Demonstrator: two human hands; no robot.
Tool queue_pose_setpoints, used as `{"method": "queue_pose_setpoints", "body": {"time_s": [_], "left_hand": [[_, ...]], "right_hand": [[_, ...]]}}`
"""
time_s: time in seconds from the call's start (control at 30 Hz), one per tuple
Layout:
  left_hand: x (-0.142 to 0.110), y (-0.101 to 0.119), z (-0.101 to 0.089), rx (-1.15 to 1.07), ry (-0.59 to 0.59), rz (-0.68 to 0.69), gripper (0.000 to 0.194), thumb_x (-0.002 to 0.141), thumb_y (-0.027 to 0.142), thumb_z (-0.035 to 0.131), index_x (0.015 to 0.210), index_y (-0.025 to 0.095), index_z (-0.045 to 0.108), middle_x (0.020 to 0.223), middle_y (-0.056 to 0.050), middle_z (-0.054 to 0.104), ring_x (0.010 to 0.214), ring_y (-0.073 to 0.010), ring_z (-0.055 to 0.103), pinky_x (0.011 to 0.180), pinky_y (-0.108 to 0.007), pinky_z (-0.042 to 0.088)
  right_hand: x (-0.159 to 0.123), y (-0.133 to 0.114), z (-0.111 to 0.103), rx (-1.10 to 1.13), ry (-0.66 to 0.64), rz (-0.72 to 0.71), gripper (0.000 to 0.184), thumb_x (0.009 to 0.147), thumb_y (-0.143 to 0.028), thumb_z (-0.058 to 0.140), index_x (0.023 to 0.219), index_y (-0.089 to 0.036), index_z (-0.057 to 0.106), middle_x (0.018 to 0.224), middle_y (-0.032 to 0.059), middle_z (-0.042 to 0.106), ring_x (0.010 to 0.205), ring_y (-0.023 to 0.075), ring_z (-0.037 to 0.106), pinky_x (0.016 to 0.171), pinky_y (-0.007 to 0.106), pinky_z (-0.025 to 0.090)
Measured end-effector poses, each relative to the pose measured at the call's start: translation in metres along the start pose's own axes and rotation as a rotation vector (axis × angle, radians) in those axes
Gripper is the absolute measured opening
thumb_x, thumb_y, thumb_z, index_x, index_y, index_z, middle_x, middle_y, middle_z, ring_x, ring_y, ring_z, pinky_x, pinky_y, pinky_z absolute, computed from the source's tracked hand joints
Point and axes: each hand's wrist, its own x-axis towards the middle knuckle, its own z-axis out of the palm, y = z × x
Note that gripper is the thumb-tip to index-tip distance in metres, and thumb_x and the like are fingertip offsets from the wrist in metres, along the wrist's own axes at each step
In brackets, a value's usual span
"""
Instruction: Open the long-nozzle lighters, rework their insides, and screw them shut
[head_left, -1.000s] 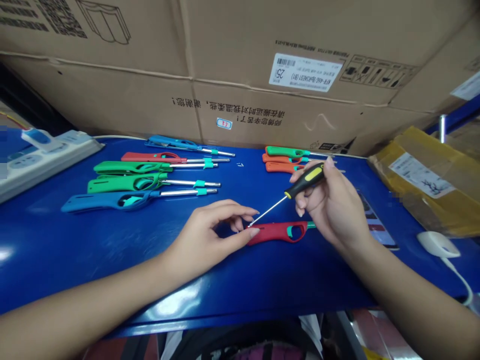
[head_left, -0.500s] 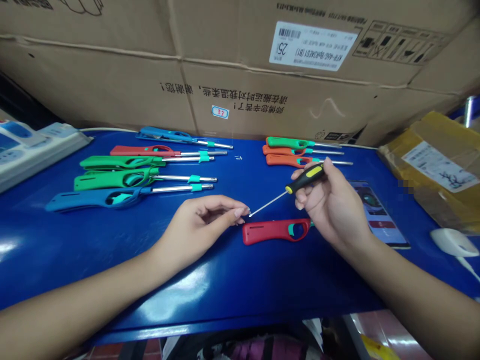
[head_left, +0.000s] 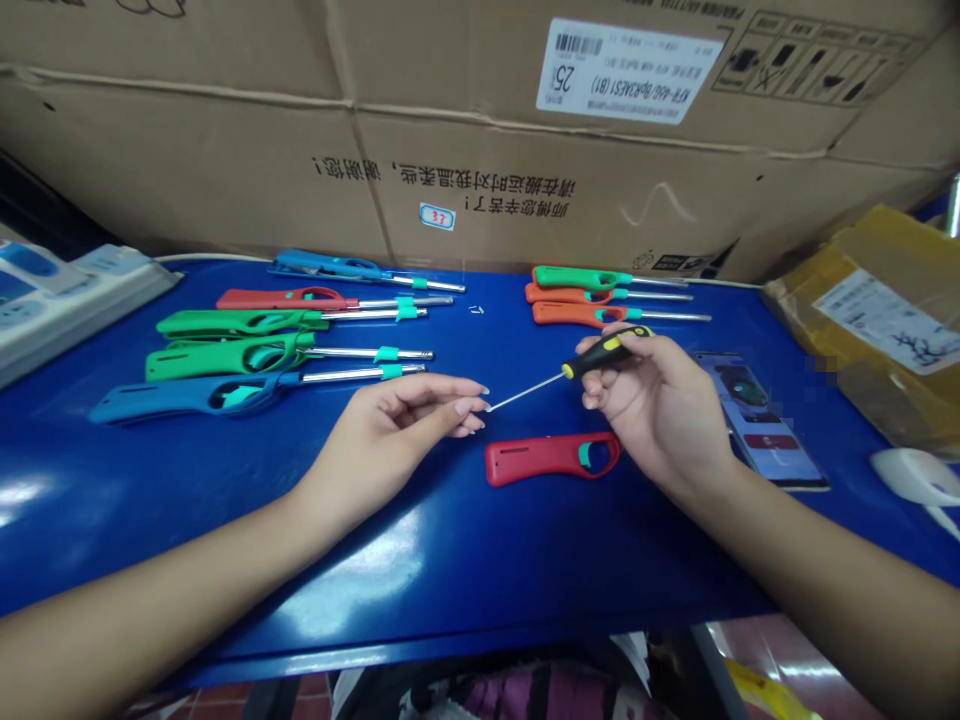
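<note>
My right hand (head_left: 660, 400) grips a screwdriver (head_left: 604, 354) by its black-and-yellow handle, the thin shaft pointing left and down. Its tip meets the fingertips of my left hand (head_left: 405, 420), whose thumb and fingers are pinched together. Whatever may sit between them is too small to make out. Just below the shaft lies a red lighter (head_left: 532, 459) with a green trigger, flat on the blue table; my right hand covers its far right end. A few tiny screws (head_left: 476, 310) rest on the table beyond my hands.
Several long-nosed lighters, among them a blue one (head_left: 187, 397), line the left; a green one (head_left: 577, 277) and two orange ones lie back right. A large carton (head_left: 480, 130) stands behind. To the right are a phone (head_left: 780, 455), a small box (head_left: 885, 330) and a white plug (head_left: 915, 477).
The screwdriver has moved slightly left and lies flatter, its tip now at my left fingertips. My left hand has shifted a little up and left, away from the red lighter.
</note>
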Motion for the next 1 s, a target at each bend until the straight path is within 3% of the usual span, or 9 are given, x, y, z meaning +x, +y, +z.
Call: {"method": "queue_pose_setpoints", "body": {"time_s": [0.27, 0.37, 0.6, 0.83, 1.0], "left_hand": [[0.0025, -0.002, -0.0001, -0.018, 0.023, -0.011, 0.031, 0.077, 0.041, 0.092, 0.096, 0.018, 0.083, 0.087, -0.007, 0.083, 0.076, -0.0208, 0.079, 0.078, -0.033, 0.067], [0.0031, -0.0022, -0.0008, 0.02, 0.023, 0.007, 0.031, 0.079, 0.041, 0.09, 0.099, 0.019, 0.084, 0.084, -0.006, 0.082, 0.074, -0.0195, 0.076, 0.075, -0.031, 0.065], [0.0031, -0.0015, -0.0021, 0.089, 0.034, 0.02, 0.024, 0.081, 0.042, 0.088, 0.086, 0.02, 0.083, 0.076, -0.004, 0.079, 0.068, -0.0175, 0.071, 0.07, -0.028, 0.061], [0.0033, -0.001, 0.0006, -0.078, 0.008, -0.032, 0.025, 0.077, 0.038, 0.092, 0.09, 0.019, 0.083, 0.086, -0.006, 0.082, 0.074, -0.0168, 0.075, 0.076, -0.027, 0.064], [0.0036, -0.0031, -0.0004, -0.241, 0.04, -0.048, 0.029, 0.073, 0.033, 0.096, 0.095, 0.02, 0.083, 0.088, -0.004, 0.083, 0.076, -0.0138, 0.077, 0.074, -0.02, 0.064]], "right_hand": [[-0.0002, 0.0031, -0.0033, -0.013, -0.025, 0.0, 0.009, 0.079, -0.024, 0.069, 0.086, -0.021, 0.063, 0.082, 0.002, 0.075, 0.055, 0.0112, 0.062, 0.049, 0.023, 0.054], [0.0011, 0.003, -0.0035, 0.002, -0.004, 0.021, 0.007, 0.079, -0.023, 0.067, 0.084, -0.021, 0.063, 0.081, 0.0016, 0.075, 0.055, 0.0115, 0.06, 0.049, 0.024, 0.054], [0.0019, 0.0021, -0.0016, 0.023, 0.04, 0.062, 0.004, 0.08, -0.022, 0.066, 0.082, -0.02, 0.063, 0.079, 0.0019, 0.074, 0.054, 0.0116, 0.059, 0.047, 0.023, 0.052], [0.0008, 0.0012, -0.0022, -0.014, -0.017, 0.009, 0.006, 0.08, -0.024, 0.067, 0.078, -0.021, 0.062, 0.082, 0.0032, 0.074, 0.057, 0.012, 0.06, 0.051, 0.025, 0.055], [-0.0043, -0.0005, -0.0004, -0.035, -0.045, -0.058, 0.007, 0.078, -0.021, 0.066, 0.073, -0.021, 0.061, 0.081, 0.0038, 0.075, 0.057, 0.0139, 0.064, 0.052, 0.028, 0.057]]}}
